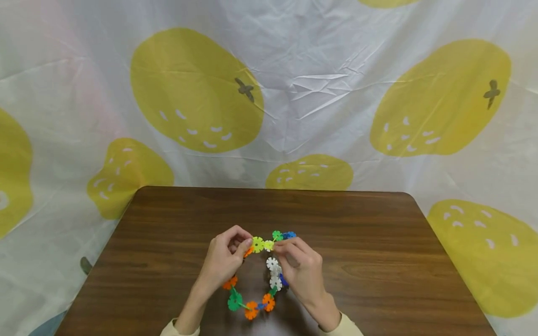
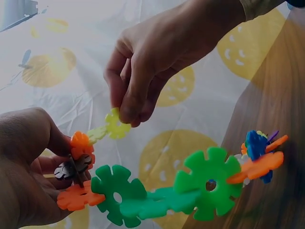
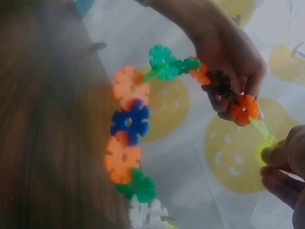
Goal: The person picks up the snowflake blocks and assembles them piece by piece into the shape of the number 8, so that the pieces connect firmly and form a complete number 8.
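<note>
A loop-like chain of interlocking plastic flower discs hangs between both hands, in orange, green, blue, white, dark and yellow. My left hand grips the chain near an orange disc and a dark disc. Thumb and fingers of my right hand pinch a yellow disc. Another yellow disc links it to the orange one. White discs make up part of the chain's right side. Behind the right hand's fingertips, green and blue discs show; the fingers partly hide how they join.
Below the hands is a brown wood-grain table with rounded far corners. A pale cloth printed with big yellow fruit hangs just behind its far edge.
</note>
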Tool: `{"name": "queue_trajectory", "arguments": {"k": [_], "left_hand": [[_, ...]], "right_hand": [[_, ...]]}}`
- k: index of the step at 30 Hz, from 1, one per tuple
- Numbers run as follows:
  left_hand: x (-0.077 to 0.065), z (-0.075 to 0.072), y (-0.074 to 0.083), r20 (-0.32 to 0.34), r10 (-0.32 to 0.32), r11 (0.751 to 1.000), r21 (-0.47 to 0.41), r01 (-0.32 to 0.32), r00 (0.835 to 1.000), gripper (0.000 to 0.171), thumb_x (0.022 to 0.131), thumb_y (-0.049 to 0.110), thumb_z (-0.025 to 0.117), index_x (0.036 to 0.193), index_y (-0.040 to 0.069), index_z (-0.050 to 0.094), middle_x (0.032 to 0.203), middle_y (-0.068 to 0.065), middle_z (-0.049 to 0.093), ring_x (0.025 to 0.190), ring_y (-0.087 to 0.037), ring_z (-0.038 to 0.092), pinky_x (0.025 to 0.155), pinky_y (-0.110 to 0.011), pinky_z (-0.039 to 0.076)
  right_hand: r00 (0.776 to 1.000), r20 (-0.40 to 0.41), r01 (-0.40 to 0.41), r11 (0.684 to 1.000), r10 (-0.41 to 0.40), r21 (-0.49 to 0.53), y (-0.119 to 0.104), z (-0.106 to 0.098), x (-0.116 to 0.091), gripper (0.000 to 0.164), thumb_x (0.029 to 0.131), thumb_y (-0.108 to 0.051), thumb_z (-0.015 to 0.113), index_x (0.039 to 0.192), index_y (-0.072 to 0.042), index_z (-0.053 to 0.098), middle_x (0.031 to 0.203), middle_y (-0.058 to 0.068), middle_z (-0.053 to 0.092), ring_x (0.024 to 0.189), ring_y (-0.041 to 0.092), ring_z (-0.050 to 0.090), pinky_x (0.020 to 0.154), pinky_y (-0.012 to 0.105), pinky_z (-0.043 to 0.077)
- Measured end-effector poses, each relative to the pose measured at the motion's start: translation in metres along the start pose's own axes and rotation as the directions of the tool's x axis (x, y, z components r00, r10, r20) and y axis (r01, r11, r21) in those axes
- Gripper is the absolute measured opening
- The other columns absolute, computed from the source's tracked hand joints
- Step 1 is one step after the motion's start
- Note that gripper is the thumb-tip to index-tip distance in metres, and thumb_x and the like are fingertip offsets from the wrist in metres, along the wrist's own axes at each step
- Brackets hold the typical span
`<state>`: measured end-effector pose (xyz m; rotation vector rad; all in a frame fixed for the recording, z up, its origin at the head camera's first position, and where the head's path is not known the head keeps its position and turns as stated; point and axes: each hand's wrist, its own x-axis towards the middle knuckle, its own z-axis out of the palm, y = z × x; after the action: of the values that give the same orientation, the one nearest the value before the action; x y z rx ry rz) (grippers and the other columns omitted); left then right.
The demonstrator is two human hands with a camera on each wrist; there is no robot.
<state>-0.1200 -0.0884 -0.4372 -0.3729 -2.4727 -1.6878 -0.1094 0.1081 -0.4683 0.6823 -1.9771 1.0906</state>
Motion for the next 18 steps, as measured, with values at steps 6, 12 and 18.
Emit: {"name": "queue_trajectory", "arguments": {"k": [6, 12, 18], "left_hand": [[-0.0010, -0.0019, -0.0011, -0.009, 0.013, 1.000, -0.017, -0.013, 1.000, 0.004, 0.094, 0.007, 0.071, 0.091, 0.006, 0.071, 0.077, -0.002, 0.065, 0.058, -0.007, 0.049, 0.054, -0.019, 0.042], [-0.0009, -0.0029, -0.0033, -0.015, 0.024, 1.000, -0.019, -0.024, 1.000, 0.004, 0.095, 0.008, 0.070, 0.092, 0.005, 0.071, 0.078, -0.003, 0.065, 0.060, -0.007, 0.050, 0.055, -0.019, 0.043], [-0.0011, -0.0024, -0.0035, 0.000, 0.033, 0.999, -0.017, -0.033, 0.999, 0.005, 0.093, 0.005, 0.071, 0.089, 0.008, 0.071, 0.076, -0.002, 0.066, 0.060, -0.008, 0.051, 0.055, -0.019, 0.043]], "right_hand": [[0.996, -0.034, 0.084, 0.996, -0.084, -0.006, 0.0023, 0.0028, -0.0022, 0.009, 0.087, 0.000, 0.077, 0.079, -0.005, 0.074, 0.087, 0.006, 0.073, 0.077, 0.021, 0.073, 0.074, 0.023, 0.059], [0.992, -0.038, 0.117, 0.993, -0.116, 0.024, 0.0020, 0.0037, -0.0016, 0.011, 0.082, 0.005, 0.079, 0.080, -0.006, 0.075, 0.088, 0.008, 0.074, 0.077, 0.022, 0.073, 0.073, 0.024, 0.060], [0.995, -0.025, 0.099, 0.993, -0.098, 0.064, 0.0029, 0.0035, -0.0017, 0.012, 0.083, 0.005, 0.078, 0.081, -0.006, 0.075, 0.087, 0.009, 0.075, 0.078, 0.022, 0.074, 0.076, 0.022, 0.059]]}}
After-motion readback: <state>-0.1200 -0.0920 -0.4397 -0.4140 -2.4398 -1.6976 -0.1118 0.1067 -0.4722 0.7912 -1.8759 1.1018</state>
